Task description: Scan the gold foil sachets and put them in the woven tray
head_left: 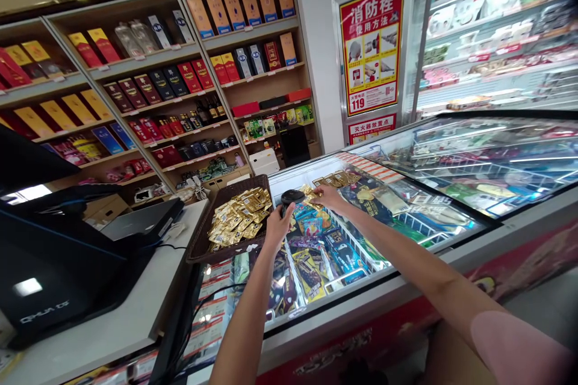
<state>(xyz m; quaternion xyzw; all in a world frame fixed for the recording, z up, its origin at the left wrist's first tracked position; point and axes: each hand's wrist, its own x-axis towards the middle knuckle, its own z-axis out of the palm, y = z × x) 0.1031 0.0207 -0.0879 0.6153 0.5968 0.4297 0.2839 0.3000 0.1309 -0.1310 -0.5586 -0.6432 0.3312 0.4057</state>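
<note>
My left hand (279, 224) is closed around the handle of a black barcode scanner (291, 197), held over the glass lid of a chest freezer (406, 252). My right hand (326, 197) reaches beside the scanner and pinches a small gold packet (309, 192) lying on the glass. A brown basket (201, 246) full of similar gold packets (239, 216) sits just left of my left hand. Ice-cream wrappers show under the glass below both hands.
A white counter (112, 319) at the left carries a black register screen (54, 264) with cables. Shelves of boxed goods (158, 84) fill the back wall. A red fire-hydrant poster (371, 48) hangs on the pillar. A chilled display (497, 30) stands at the right.
</note>
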